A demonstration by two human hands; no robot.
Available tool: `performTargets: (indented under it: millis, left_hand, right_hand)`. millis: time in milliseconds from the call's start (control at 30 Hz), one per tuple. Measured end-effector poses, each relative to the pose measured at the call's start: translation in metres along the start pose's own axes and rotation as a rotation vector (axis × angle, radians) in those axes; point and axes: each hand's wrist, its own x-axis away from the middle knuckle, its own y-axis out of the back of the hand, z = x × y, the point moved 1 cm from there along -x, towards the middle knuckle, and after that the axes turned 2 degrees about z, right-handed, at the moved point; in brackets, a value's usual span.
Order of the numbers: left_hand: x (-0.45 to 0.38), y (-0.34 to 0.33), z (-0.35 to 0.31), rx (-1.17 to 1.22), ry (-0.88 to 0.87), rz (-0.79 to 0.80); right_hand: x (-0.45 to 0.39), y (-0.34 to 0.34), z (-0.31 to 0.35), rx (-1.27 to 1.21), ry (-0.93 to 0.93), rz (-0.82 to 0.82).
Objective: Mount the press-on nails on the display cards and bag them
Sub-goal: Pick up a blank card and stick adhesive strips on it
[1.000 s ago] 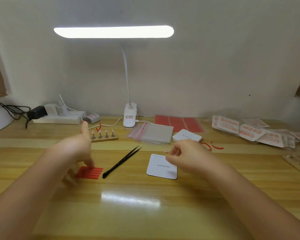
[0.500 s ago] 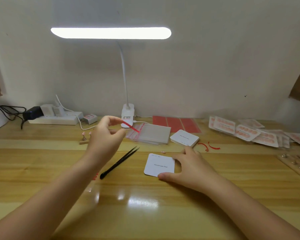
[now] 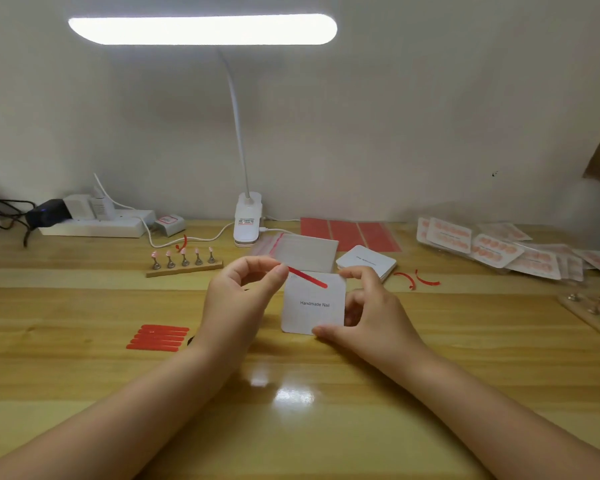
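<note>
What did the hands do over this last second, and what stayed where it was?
The left hand left the stack of red strips, took one red strip in a pinch and carried it over to the white card. The right hand took hold of that card and tilted it up off the table. The nail stand, bags and lamp stayed put.

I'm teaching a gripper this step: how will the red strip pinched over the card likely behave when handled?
The red adhesive strip looks thin and light; the left hand pinches only one end. It juts out almost straight, so probably flexible yet springy, not limp. It likely clings on contact, so it may grab the Handmade Nail card, held by the right hand, too early.
</note>
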Motion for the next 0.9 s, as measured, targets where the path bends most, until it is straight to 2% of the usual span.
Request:
performTargets:
  millis: [133,300,467,700,900]
  left_hand:
    - [0.001,0.002,-0.005,0.020,-0.057,-0.002]
    - [-0.004,0.005,-0.024,0.075,-0.196,-0.070]
    - [-0.004,0.008,-0.048,0.206,-0.183,-0.130]
    - [0.005,0.013,-0.075,0.217,-0.285,-0.172]
    - [0.012,0.010,-0.082,0.093,-0.388,-0.154]
  right_hand:
    - [0.001,0.005,0.008,-0.218,-0.047,-0.054]
    - [0.002,0.019,0.032,-0.585,-0.011,-0.025]
    - [0.007,0.027,0.052,-0.611,0.061,-0.041]
    - [0.014,0.039,0.069,-0.551,0.145,-0.171]
    - [0.018,0.040,0.077,-0.677,0.093,-0.063]
